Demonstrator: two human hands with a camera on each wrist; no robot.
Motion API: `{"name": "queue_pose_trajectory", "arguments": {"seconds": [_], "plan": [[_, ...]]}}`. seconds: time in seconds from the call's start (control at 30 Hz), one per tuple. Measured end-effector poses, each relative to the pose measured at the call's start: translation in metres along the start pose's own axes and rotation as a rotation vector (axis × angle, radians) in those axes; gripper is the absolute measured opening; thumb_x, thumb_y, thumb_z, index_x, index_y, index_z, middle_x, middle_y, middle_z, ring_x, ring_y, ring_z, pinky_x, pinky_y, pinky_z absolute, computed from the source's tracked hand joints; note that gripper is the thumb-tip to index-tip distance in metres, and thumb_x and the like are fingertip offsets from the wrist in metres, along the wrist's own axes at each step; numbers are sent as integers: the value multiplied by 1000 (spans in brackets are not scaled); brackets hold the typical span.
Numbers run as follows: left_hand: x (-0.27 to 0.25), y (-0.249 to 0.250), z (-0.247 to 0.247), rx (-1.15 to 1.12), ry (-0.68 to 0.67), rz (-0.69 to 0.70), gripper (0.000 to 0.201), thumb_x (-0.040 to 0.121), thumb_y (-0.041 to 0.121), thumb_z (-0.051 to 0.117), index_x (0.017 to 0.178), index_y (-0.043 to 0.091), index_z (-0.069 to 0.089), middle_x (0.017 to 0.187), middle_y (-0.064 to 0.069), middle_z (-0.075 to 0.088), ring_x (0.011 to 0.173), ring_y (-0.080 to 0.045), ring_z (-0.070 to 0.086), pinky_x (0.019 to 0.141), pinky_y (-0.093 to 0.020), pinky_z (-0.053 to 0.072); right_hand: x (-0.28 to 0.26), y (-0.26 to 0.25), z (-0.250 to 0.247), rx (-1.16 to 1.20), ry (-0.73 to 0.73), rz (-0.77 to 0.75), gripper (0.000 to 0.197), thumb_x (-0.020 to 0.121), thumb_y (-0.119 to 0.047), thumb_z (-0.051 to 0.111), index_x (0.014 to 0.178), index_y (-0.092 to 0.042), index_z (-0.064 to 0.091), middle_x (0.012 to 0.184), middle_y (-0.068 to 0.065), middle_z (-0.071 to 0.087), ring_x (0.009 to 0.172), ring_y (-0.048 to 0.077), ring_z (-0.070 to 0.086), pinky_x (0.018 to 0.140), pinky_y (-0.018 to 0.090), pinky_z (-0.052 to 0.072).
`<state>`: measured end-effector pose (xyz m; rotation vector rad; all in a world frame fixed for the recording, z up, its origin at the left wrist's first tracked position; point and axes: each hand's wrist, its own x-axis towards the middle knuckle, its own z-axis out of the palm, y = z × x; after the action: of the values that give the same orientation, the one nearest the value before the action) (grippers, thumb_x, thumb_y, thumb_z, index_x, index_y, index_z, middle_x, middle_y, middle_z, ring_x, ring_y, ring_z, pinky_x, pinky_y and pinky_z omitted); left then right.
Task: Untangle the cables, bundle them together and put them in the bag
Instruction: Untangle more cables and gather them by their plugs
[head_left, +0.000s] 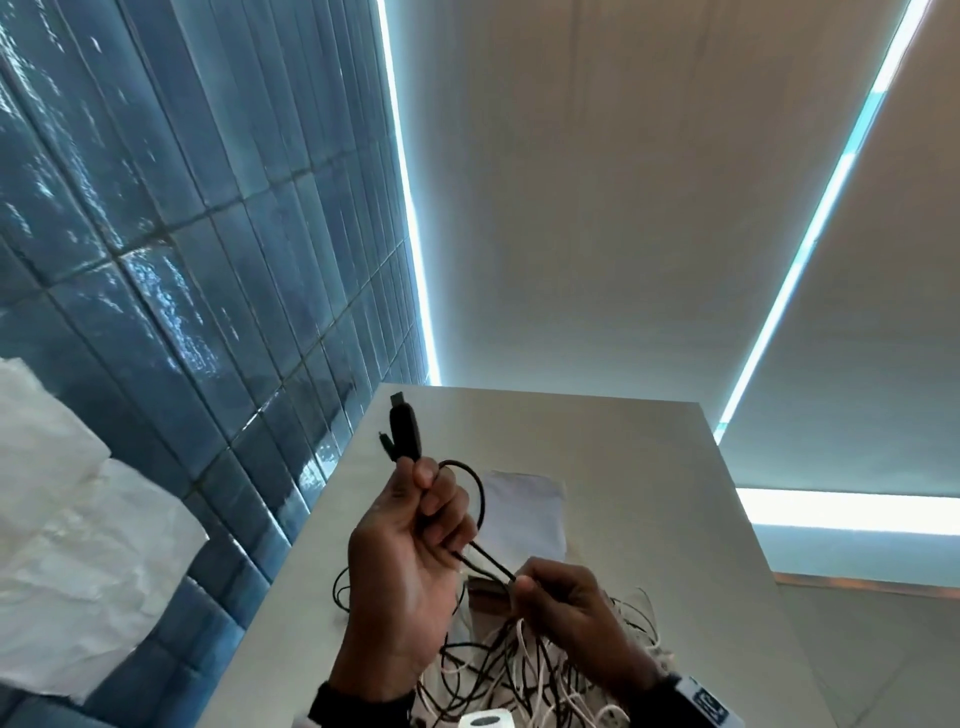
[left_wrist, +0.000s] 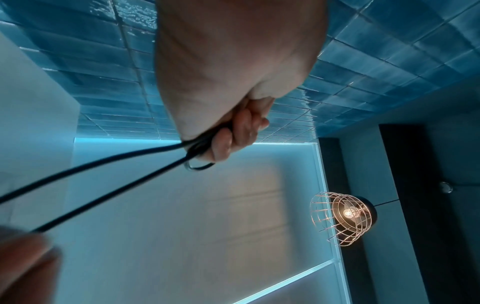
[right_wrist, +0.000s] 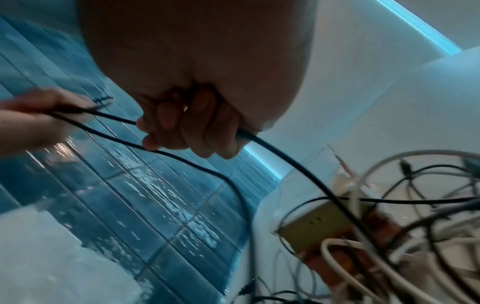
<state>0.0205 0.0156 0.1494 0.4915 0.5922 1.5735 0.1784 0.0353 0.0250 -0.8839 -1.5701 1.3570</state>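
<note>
My left hand is raised above the table and grips a black cable, whose two plug ends stick up out of the fist. A loop of that cable runs down to my right hand, which pinches it just above the tangle. In the left wrist view the left hand is curled round the doubled black cable. The right wrist view shows the right hand closed on the black cable. A tangle of black and white cables lies beneath both hands. The pale flat bag lies beyond them.
The grey table is narrow, with a blue tiled wall close on its left. A small brown box sits in the tangle and a white charger lies at the near edge. Crumpled white sheeting lies far left.
</note>
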Motion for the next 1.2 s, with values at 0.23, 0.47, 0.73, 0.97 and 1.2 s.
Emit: {"name": "queue_pose_trajectory", "arguments": {"seconds": [0.23, 0.47, 0.73, 0.97, 1.2], "plan": [[-7, 11, -8, 148, 26, 64, 28, 97, 22, 41, 71, 16, 49, 63, 3, 27, 48, -9, 21, 46, -23, 19, -4, 55, -6, -78, 34, 90, 30, 88, -41, 59, 65, -22, 60, 54, -8, 45, 52, 7, 39, 51, 19, 33], [-10, 25, -6, 221, 5, 95, 37, 100, 24, 38, 67, 18, 53, 62, 5, 29, 49, -8, 19, 48, -24, 15, -5, 68, -10, -145, 127, 191, 25, 84, -29, 57, 59, -27, 60, 47, -9, 47, 48, 1, 40, 52, 21, 33], [-3, -2, -17, 367, 109, -17, 21, 90, 32, 46, 78, 15, 48, 61, 4, 37, 45, -6, 24, 46, -23, 15, 13, -31, -8, 146, 280, 56, 17, 91, -5, 60, 79, 7, 57, 54, 3, 34, 44, 9, 25, 40, 17, 21], [-7, -21, -14, 429, 157, -213, 26, 100, 28, 38, 81, 13, 47, 76, -11, 67, 57, -15, 48, 52, -25, 31, -5, -75, 13, 261, 121, -127, 22, 91, -3, 60, 81, 14, 50, 53, -4, 47, 45, 7, 35, 44, 15, 33], [-15, -15, -4, 31, -8, -247, 30, 99, 30, 38, 78, 12, 50, 71, -7, 51, 86, -32, 67, 78, -41, 51, -24, -52, 10, 265, 2, -67, 23, 88, -24, 64, 75, -6, 58, 61, 7, 44, 52, 13, 36, 48, 21, 28]]}}
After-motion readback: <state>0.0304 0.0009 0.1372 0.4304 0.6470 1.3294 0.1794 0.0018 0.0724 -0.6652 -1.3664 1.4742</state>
